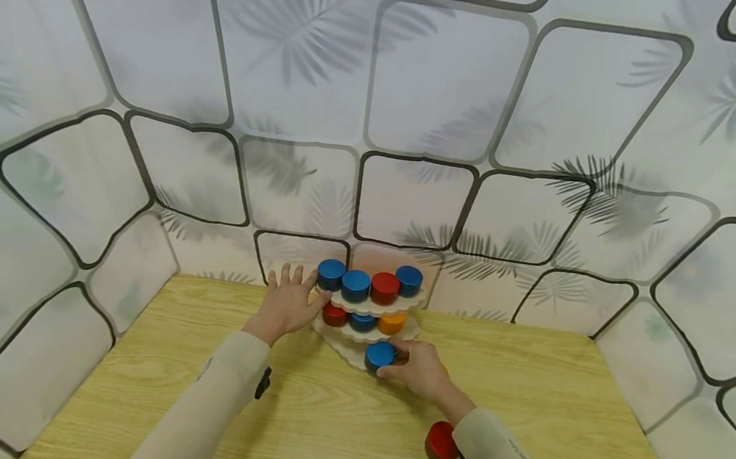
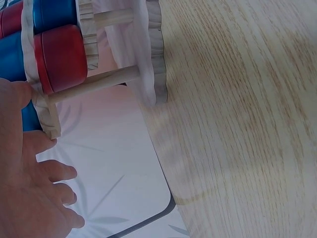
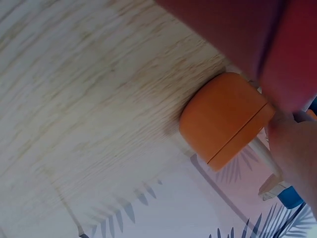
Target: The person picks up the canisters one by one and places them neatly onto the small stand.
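Observation:
A three-tier wooden stand with scalloped edges holds small round lidded tins. On its lowest tier sits a blue tin, which my right hand pinches between thumb and fingers. My left hand, fingers spread, touches the left edge of the top tier, beside a blue tin. Two more blue tins and a red tin share that tier. Below, the middle tier carries a red tin, a blue tin and an orange tin.
A red tin stands on the wooden table, close to my right sleeve. An orange tin is near my right hand, mostly hidden in the head view. Patterned panels enclose the table's back and sides.

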A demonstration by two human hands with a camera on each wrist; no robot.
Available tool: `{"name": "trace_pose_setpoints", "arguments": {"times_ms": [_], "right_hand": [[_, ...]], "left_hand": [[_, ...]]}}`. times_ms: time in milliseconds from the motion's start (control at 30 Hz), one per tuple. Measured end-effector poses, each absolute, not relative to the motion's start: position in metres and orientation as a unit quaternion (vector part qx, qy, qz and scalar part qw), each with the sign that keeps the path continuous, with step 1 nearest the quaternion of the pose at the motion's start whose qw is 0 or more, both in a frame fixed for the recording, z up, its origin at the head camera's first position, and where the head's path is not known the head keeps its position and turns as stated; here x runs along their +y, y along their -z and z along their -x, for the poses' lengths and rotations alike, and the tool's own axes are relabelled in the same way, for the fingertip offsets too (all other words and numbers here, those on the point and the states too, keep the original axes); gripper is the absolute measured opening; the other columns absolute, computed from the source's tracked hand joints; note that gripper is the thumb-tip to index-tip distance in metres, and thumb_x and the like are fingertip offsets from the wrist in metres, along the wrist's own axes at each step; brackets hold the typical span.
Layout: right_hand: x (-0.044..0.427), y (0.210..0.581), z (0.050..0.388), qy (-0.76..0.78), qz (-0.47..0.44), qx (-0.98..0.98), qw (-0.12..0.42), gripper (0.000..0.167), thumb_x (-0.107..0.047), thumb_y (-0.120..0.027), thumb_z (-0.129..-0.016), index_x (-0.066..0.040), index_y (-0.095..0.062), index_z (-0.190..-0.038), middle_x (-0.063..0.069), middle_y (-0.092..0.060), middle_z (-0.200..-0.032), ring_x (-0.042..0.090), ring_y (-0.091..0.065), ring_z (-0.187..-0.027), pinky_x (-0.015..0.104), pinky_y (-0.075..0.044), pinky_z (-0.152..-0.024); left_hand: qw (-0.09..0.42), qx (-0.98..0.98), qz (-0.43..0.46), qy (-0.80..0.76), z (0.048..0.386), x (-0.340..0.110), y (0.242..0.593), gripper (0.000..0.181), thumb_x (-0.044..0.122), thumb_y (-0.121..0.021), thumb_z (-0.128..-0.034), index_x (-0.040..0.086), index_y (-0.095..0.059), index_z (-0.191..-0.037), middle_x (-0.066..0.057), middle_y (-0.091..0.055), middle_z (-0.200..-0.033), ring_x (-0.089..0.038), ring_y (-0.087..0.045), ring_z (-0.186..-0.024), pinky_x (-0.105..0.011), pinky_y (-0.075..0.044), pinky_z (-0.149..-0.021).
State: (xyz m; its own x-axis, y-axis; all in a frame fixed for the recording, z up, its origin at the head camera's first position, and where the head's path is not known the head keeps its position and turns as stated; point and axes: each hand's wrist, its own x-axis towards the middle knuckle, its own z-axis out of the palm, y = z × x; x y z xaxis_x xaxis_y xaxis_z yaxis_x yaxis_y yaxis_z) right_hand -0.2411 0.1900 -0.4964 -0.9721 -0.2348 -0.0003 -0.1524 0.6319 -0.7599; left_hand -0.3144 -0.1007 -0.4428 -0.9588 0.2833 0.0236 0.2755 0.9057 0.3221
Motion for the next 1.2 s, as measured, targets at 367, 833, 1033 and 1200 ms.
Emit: {"name": "trace_pose_setpoints", "arguments": {"times_ms": [367, 833, 1033, 1200], "right_hand": [[0.194, 0.494, 0.244, 0.404, 0.149, 0.902, 0.035, 0.049, -0.005, -0.082, -0.089, 0.01, -0.067, -0.134, 0.023, -0.078, -0.115, 0.029, -0.077, -0.098, 0.036, -0.065, -0.081], [0.185, 0.501, 0.244, 0.398, 0.169, 0.901, 0.026, 0.036, -0.013, -0.081, -0.094, 0.004, -0.075, -0.125, 0.018, -0.08, -0.109, 0.01, -0.073, -0.078, 0.019, -0.057, -0.062], [0.178, 0.5, 0.245, 0.393, 0.181, 0.901, 0.025, 0.037, -0.015, -0.08, -0.095, 0.006, -0.074, -0.125, 0.022, -0.079, -0.113, 0.015, -0.075, -0.082, 0.018, -0.058, -0.064], [0.173, 0.5, 0.246, 0.387, 0.195, 0.901, 0.018, 0.03, -0.013, -0.079, -0.095, 0.004, -0.078, -0.12, 0.018, -0.081, -0.102, 0.004, -0.064, -0.074, 0.016, -0.052, -0.06]], "left_hand": [[0.013, 0.976, -0.144, -0.164, 0.314, -0.1, 0.442, 0.075, 0.059, -0.035, -0.1105, 0.011, -0.029, -0.168, -0.033, -0.022, -0.17, -0.056, -0.008, -0.159, -0.075, -0.005, -0.126], [0.008, 0.976, -0.143, -0.166, 0.313, -0.1, 0.442, 0.075, 0.059, -0.037, -0.1104, 0.01, -0.032, -0.167, -0.033, -0.025, -0.169, -0.057, -0.011, -0.159, -0.075, -0.008, -0.126], [0.01, 0.976, -0.141, -0.166, 0.313, -0.1, 0.441, 0.075, 0.059, -0.036, -0.1106, 0.01, -0.032, -0.167, -0.033, -0.025, -0.169, -0.056, -0.01, -0.159, -0.075, -0.008, -0.126], [0.012, 0.976, -0.141, -0.164, 0.313, -0.1, 0.44, 0.075, 0.059, -0.036, -0.1105, 0.01, -0.031, -0.167, -0.033, -0.025, -0.169, -0.056, -0.011, -0.159, -0.075, -0.008, -0.126]]}}
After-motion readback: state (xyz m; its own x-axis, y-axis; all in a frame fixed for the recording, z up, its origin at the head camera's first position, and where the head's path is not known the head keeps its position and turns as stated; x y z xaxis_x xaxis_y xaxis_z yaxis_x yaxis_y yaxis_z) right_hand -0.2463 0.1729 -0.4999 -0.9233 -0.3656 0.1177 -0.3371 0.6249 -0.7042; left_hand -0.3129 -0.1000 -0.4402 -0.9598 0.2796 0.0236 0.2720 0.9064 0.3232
